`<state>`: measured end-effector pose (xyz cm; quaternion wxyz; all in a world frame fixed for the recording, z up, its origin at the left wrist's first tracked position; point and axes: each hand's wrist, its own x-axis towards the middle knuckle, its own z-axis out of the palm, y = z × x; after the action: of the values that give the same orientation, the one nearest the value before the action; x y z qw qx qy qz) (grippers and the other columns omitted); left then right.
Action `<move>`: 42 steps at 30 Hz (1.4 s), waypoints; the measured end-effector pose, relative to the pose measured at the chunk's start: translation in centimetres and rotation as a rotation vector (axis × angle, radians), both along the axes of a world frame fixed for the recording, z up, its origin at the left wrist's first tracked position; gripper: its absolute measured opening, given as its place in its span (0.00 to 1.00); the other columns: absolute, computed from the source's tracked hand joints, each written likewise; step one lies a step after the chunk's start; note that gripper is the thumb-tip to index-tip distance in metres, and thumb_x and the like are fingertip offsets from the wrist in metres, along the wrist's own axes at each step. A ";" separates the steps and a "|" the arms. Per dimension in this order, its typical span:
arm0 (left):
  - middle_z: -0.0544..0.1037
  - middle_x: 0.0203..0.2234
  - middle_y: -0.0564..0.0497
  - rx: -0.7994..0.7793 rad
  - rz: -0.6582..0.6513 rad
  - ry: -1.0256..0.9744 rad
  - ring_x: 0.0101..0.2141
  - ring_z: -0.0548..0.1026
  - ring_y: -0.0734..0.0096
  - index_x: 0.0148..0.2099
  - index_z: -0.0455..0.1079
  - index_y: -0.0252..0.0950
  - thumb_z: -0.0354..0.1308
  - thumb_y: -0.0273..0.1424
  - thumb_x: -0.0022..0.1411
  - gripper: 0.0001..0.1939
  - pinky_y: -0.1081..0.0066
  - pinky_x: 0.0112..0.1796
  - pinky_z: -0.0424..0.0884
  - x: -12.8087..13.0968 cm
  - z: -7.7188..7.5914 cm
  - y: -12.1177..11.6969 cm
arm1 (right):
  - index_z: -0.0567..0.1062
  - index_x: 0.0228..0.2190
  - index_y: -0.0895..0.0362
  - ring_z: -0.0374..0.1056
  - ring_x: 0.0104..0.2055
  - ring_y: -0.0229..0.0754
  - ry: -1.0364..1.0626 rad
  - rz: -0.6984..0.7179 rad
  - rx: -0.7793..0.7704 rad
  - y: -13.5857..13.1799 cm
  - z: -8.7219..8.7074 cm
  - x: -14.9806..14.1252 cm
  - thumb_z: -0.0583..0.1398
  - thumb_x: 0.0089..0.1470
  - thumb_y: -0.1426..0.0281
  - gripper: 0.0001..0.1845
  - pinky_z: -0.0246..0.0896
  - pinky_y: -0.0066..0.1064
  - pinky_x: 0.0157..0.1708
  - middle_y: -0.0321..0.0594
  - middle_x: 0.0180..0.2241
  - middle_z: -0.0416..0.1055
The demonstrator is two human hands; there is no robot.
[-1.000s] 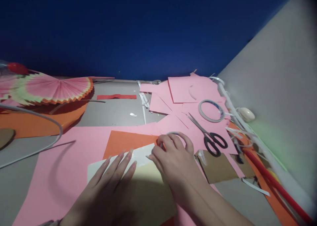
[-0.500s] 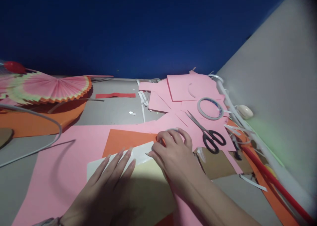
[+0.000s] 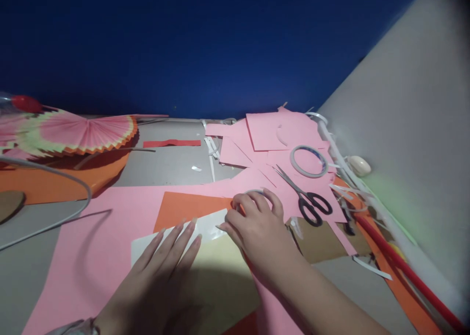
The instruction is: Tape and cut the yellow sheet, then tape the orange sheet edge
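My left hand (image 3: 163,264) lies flat, fingers stretched, across a white strip (image 3: 210,227) along the top edge of a pale yellow sheet (image 3: 223,261). My right hand (image 3: 255,222) curls around a roll of tape (image 3: 256,191); only a bit of its rim shows behind the knuckles. Its thumb touches the strip's right end. Beneath the yellow sheet is an orange sheet (image 3: 191,208), which rests on a large pink sheet (image 3: 91,247). Black-handled scissors (image 3: 303,198) lie half open to the right of my right hand, near another tape roll (image 3: 309,161).
Pink paper pieces (image 3: 273,134) pile up at the back right. A pleated paper fan (image 3: 86,131) sits at the left, behind a curved grey cable (image 3: 79,178). A red strip (image 3: 172,143) lies at the back. Beside the right wall are a white mouse (image 3: 359,165) and a red rod (image 3: 407,271).
Both hands hold nearly the same pose on the strip and sheet. The view has shifted very slightly; nothing else has visibly moved.
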<state>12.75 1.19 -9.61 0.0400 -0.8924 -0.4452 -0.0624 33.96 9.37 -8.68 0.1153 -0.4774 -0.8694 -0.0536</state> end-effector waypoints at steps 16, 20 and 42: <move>0.53 0.61 0.41 0.082 -0.004 -0.084 0.60 0.50 0.54 0.60 0.51 0.31 0.50 0.39 0.55 0.33 0.57 0.58 0.45 -1.3 -1.0 -0.2 | 0.70 0.33 0.54 0.51 0.50 0.41 0.060 0.180 -0.308 0.4 2.3 1.6 0.53 0.59 0.68 0.07 0.40 0.40 0.55 0.38 0.44 0.60; 0.55 0.60 0.44 0.133 -0.116 -0.160 0.59 0.52 0.58 0.60 0.51 0.30 0.48 0.37 0.55 0.32 0.62 0.59 0.46 -0.1 -1.0 0.9 | 0.70 0.33 0.56 0.52 0.48 0.40 0.097 0.170 -0.333 0.2 2.0 1.4 0.51 0.59 0.70 0.09 0.42 0.38 0.54 0.38 0.43 0.60; 0.56 0.60 0.49 0.110 -0.108 -0.080 0.60 0.53 0.65 0.62 0.50 0.34 0.46 0.39 0.58 0.31 0.66 0.58 0.48 0.3 -0.8 1.2 | 0.71 0.33 0.57 0.56 0.49 0.43 -0.095 0.180 -0.113 0.2 1.0 1.3 0.53 0.56 0.70 0.07 0.38 0.47 0.56 0.40 0.43 0.63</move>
<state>13.01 2.42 -10.36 0.0675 -0.9084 -0.3934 -0.1245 35.23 9.58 -7.63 0.0511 -0.4002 -0.9149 -0.0168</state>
